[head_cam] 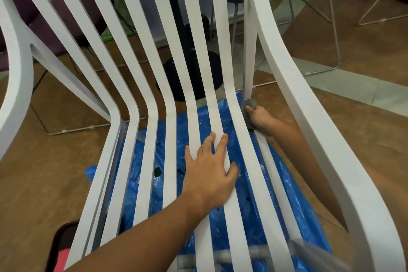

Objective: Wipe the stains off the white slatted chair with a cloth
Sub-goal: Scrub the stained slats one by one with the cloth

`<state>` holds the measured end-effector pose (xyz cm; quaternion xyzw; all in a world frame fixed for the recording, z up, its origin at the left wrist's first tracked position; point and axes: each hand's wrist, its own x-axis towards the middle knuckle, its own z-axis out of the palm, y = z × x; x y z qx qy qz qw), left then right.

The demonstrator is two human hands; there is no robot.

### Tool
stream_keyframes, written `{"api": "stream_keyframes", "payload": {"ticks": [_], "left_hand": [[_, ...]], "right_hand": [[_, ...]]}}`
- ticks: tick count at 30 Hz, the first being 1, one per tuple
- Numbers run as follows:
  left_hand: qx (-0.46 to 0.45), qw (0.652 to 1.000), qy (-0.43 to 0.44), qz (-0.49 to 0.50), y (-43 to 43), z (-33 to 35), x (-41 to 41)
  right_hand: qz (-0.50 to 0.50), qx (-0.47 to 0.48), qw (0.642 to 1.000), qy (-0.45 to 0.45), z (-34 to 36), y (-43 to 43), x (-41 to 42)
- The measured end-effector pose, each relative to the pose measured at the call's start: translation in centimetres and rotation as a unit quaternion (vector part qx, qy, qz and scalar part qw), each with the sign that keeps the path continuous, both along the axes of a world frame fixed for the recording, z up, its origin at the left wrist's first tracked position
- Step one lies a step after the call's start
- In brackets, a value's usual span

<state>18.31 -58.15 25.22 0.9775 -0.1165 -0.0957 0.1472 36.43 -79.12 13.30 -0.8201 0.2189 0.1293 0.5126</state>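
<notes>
fingers point(250, 108) round bunched grey cloth point(250, 102)

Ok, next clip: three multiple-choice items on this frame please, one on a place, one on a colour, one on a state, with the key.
1. Where is the cloth?
A. lying on the floor sheet
B. at the seat's right edge, by the upright post
C. draped over the left armrest

2. What colour is the plastic sheet under the chair?
A. blue
B. green
C. red

3. How does the left hand lie?
A. curled round a slat
B. flat on the seat slats, fingers spread
C. off the chair

Key: 1 B, the right hand grips the grey wad there. 2 A, blue shows between the slats. 3 B, palm and straight fingers rest on the slats.
</notes>
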Motion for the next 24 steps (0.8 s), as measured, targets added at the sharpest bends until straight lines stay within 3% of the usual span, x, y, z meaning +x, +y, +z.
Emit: {"api": "stream_keyframes", "payload": {"ticks": [4, 7, 11, 20, 24], "left_hand": [[0.003, 1.000, 0.001, 0.000, -0.1, 0.0, 0.1], [0.009, 1.000, -0.004, 0.002, -0.1, -0.1, 0.1], [0.010, 1.000, -0.006, 0.003, -0.1, -0.1, 0.0], [0.001, 1.000, 0.000, 0.005, 0.0, 0.0, -0.2], [-0.004, 1.000, -0.001, 0.007, 0.0, -0.1, -0.1]], "right_hand": [[0.019, -0.001, 0.999, -0.034, 3.4, 1.0, -4.8], [0.032, 0.052, 0.997, -0.044, 5.0, 0.9, -8.7], [0.032, 0.174, 0.984, -0.023, 5.1, 0.4, -14.7], [-0.025, 0.284, 0.957, 0.045, 4.7, -0.2, -27.6], [-0.060, 0.350, 0.933, 0.065, 4.3, -0.3, -29.3]]}}
